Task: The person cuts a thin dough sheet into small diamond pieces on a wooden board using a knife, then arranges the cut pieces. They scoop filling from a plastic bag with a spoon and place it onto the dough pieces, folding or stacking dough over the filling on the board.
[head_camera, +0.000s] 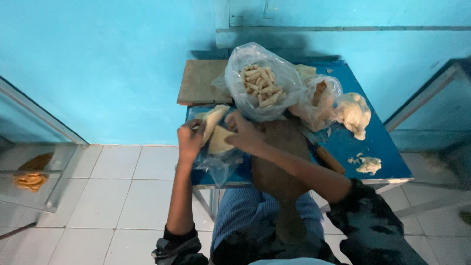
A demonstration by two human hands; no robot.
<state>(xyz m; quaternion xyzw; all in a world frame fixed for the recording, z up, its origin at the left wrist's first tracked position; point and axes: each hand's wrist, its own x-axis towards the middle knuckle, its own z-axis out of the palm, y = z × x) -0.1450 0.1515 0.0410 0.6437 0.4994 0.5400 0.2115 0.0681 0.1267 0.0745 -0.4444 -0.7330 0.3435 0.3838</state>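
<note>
Hands at work on a blue desk [387, 147] — left hand [190, 140] and right hand [244, 133] both grip a pale dough sheet [216, 130] at its near-left edge, beside a bag of rolled pieces [260, 86].

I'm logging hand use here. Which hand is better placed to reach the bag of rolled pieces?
Probably the right hand: it lies just below the clear bag of rolled pieces, nearly touching. The left hand sits farther left, gripping the dough sheet.

Both forearms reach forward over the blue table [387, 152] edge, sleeves pushed up past the elbows. The left hand [190, 140] curls, fingers pinched shut. The right hand [244, 133] lies beside it, fingers bent, pressing down.
</note>
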